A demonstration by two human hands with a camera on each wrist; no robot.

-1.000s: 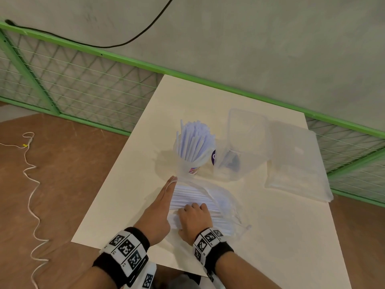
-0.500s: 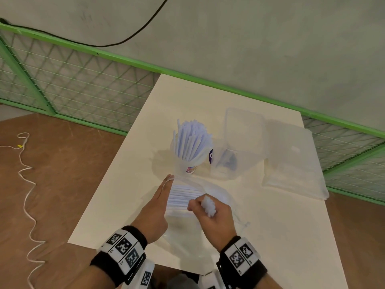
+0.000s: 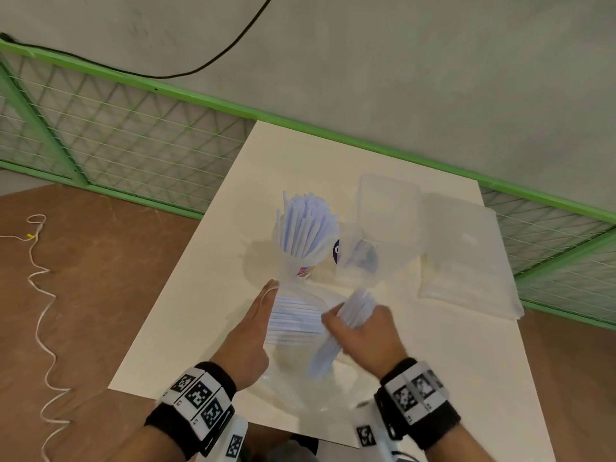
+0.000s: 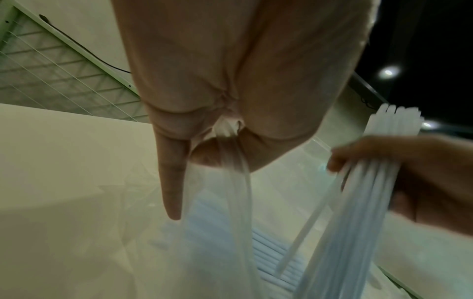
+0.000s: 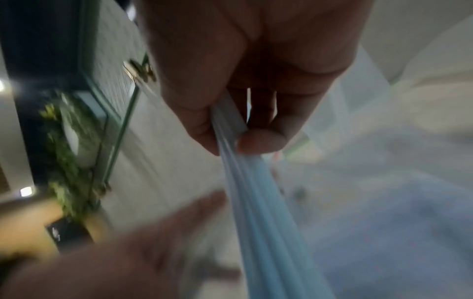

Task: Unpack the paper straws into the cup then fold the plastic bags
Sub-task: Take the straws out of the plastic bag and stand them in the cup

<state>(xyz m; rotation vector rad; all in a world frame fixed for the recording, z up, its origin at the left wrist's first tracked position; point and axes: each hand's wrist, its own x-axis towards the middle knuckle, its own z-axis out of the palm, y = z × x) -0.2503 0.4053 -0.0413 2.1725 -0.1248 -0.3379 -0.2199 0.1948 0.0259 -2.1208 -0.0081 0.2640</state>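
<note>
The cream table (image 3: pixel 333 155) carries everything, and it is laid out as a short run from near to far. At its far right lies one flat stack of clear plastic bags (image 3: pixel 466 255), put aside where no reach crosses it. Left of that a single empty bag (image 3: pixel 386 215) stands puffed up, touching the one cup (image 3: pixel 300 261), which is already crowded with upright paper straws (image 3: pixel 306 225) — too many to count. The cup sits just beyond the hands, likely so that each handful travels only a little way.

Nearest lies the open bag (image 3: pixel 293 371) in use, with a row of loose straws (image 3: pixel 293 318) lying side by side inside it.

The left hand (image 3: pixel 246 338) lies along the bag's left edge; from the left wrist view its thumb and a curled finger pinch a gathered fold of the film while one finger points straight out — apparently anchoring the bag.

The right hand (image 3: pixel 366 331) is curled round one bundle (image 3: pixel 350 315) of straws, tilted up towards the cup and partly clear of the bag.
</note>
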